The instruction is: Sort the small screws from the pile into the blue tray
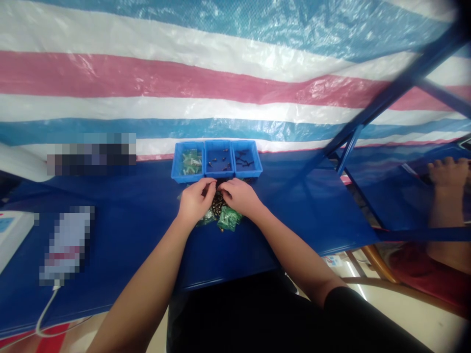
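Both hands work close together at the table's middle. Left hand (196,200) and right hand (240,196) have curled fingers, and their fingertips nearly meet over a heap of small parts (222,215). I cannot tell whether either hand grips a piece, as the fingertips hide it.

The heap is a mix of green pieces and dark, screw-like bits. It lies on the blue table (301,206) directly under and between the hands, just in front of the bins.

Three blue bins stand side by side, touching:
- left bin (176,166) – green pieces
- middle bin (219,145) – a few dark bits
- right bin (257,164) – dark bits

Far right, well apart – another person's hand (447,171) rests on a blue frame. A striped tarp (221,83) hangs behind.
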